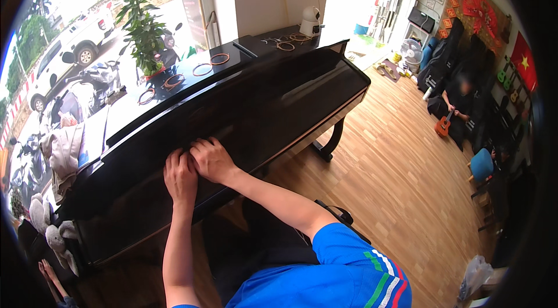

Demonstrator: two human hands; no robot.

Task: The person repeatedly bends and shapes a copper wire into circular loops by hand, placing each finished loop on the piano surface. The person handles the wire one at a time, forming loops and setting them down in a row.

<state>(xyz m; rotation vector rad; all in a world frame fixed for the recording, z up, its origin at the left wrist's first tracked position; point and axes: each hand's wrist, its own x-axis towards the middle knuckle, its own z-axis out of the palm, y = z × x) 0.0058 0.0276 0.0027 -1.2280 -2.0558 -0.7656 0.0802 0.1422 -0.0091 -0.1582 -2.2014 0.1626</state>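
Observation:
A long black upright-style piano with a glossy sloping front stretches diagonally before me. My left hand and my right hand meet side by side on that black surface, left of its middle. Both sets of fingers are bent and drawn in close together, backs of the hands facing up. The fingertips are partly hidden, and what lies under or between them does not show. No piano keys are visible.
Coiled strings, a potted plant and a white camera-like device stand beyond the piano. Grey plush toys sit at its left end. A seated person across the wooden floor holds a ukulele.

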